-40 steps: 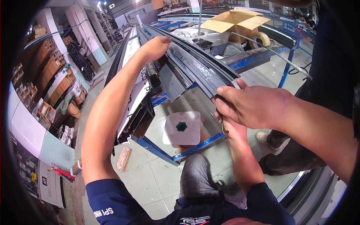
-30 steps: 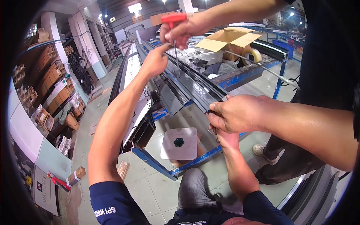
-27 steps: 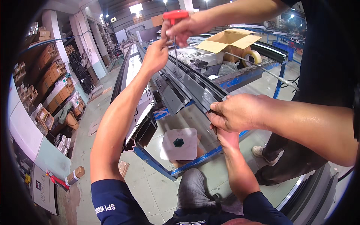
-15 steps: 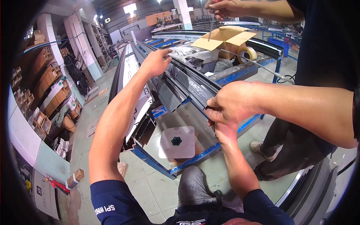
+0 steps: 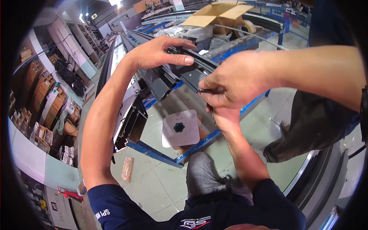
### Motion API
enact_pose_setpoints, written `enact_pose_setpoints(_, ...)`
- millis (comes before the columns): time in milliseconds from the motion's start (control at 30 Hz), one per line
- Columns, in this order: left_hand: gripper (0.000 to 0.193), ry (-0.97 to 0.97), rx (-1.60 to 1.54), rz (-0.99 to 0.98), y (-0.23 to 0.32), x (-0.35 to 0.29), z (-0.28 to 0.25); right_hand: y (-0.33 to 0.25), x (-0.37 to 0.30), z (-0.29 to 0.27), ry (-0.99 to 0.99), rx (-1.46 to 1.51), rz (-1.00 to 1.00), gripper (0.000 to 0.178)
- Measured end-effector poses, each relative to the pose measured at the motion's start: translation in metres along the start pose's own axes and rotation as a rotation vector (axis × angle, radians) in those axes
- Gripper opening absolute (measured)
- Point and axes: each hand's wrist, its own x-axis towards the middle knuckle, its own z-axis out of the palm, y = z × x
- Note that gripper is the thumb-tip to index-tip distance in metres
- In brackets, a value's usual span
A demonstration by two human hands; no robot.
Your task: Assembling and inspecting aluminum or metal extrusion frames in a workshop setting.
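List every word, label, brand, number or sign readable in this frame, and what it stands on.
I don't transcribe wording or brands; here is where text stands.
Dark blue sleeve: white capitals, partly legible.
Dark blue shirt front: white lettering and an emblem, upside down in view.
Pale board, lower left: large grey capitals beside a dark square emblem.
White film on the left profile: dark capitals, partly hidden.
Distant white strip: too small to read.

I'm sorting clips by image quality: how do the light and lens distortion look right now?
Head view: the ceiling light is blown out; head view: the left hand is well lit; head view: the shelves bow near the rim; head view: the co-worker's dark clothing nearly merges with the black border.
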Motion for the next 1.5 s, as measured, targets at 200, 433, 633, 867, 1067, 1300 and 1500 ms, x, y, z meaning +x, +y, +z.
enact_pose_setpoints(200, 0.062, -0.126, -0.032, -0.063, 0.003, 0.008, 0.000, -0.008, 0.005, -0.007, 0.019, -0.058, -0.073, 0.014)
enact_pose_setpoints(433, 0.059, -0.051, -0.046, 0.003, -0.002, 0.006, 0.007, -0.026, -0.001, 0.009, 0.015, -0.165, -0.101, 0.008)
enact_pose_setpoints(633, 0.061, -0.018, -0.013, 0.002, -0.003, 0.006, 0.008, -0.031, 0.001, 0.016, 0.096, -0.227, -0.123, 0.004)
enact_pose_setpoints(867, 0.067, -0.130, -0.043, -0.092, -0.001, 0.009, 0.002, 0.000, 0.001, -0.006, 0.027, -0.380, -0.473, 0.015)
enact_pose_setpoints(1067, 0.063, -0.131, -0.028, -0.075, -0.005, 0.006, 0.002, -0.049, -0.013, 0.008, 0.020, -0.304, 0.011, 0.017)
enact_pose_setpoints(1300, 0.062, -0.146, -0.100, -0.135, -0.003, -0.003, -0.001, -0.036, -0.006, 0.020, -0.027, -0.036, 0.101, 0.020)
enact_pose_setpoints(1500, 0.061, -0.101, -0.014, -0.060, -0.006, 0.007, 0.004, -0.040, 0.001, 0.013, -0.013, -0.035, 0.030, 0.018)
